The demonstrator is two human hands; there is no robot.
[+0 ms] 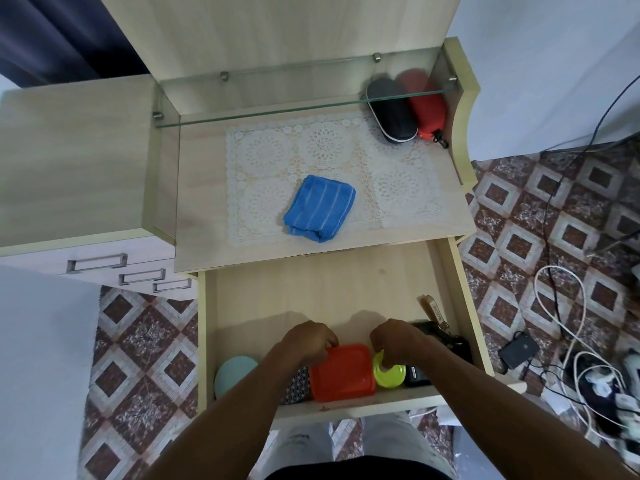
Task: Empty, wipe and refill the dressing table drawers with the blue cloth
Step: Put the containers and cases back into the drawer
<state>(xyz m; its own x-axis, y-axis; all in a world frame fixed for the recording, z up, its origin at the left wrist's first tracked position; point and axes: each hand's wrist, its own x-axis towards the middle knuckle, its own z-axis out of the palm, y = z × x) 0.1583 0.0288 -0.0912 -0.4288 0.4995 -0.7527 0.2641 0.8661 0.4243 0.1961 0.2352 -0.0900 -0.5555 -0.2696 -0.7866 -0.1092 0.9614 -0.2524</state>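
A pale wooden drawer (294, 289) of the dressing table is seen pulled well out beneath the table top (204, 202). Both hands are lowered into its near half. The left hand (308, 341) is held with its fingers curled over the far left corner of a flat, square, red plastic box (343, 375), which is gripped at that edge. The right hand (398, 341) is drawn narrow in the same way, its fingertips pinched on the far rim of a round lime-green plastic tub (391, 374). This green tub stands just beside the red box on its right; whether the two touch cannot be told.

The folded blue cloth with thin white stripes (320, 209) is held by neither hand. It lies on a white lace mat (398, 188) on the table top, beyond the far end of the drawer, well apart from both hands and roughly straight ahead of the left one.

A pale teal round object (232, 374) is seen in the near left corner of the drawer, partly covered by the left forearm. Black objects (453, 344) lie behind the right hand against the right wall and cannot be identified. A tan strap (431, 308) lies just beyond them.

At the back right of the table top, under a glass shelf (277, 110), a black oval case (391, 112) and a red oval case (427, 109) are laid side by side. White and black cables (568, 306) are spread on the patterned floor to the right.
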